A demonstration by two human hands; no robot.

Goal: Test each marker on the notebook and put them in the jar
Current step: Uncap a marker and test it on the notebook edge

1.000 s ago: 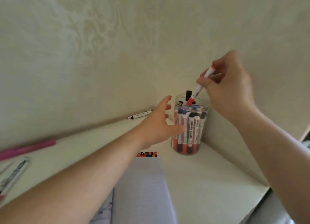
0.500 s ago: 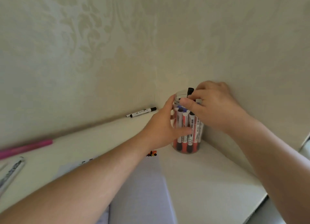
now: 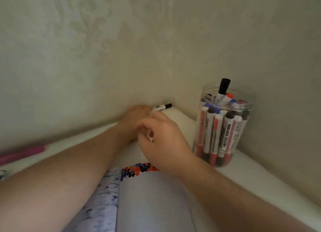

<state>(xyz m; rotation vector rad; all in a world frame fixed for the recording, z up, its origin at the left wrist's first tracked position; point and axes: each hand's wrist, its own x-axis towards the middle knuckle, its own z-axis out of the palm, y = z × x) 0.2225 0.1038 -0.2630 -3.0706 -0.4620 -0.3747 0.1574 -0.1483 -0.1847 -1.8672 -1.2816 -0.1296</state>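
my left hand (image 3: 137, 117) is on the black marker (image 3: 162, 107) by the wall, can't tell if it's gripped, right hand (image 3: 161, 141) loosely curled holding nothing, so next is testing it on the notebook (image 3: 152, 202) then into the jar (image 3: 224, 127)

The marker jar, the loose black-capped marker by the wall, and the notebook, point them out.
marker jar (image 3: 224, 132), head view, clear side wall.
black-capped marker (image 3: 162, 107), head view, white barrel beside the cap.
notebook (image 3: 149, 200), head view, bare lined page.

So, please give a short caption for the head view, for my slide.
Left hand reaches the last loose marker by the wall; jar stands full beside the notebook.
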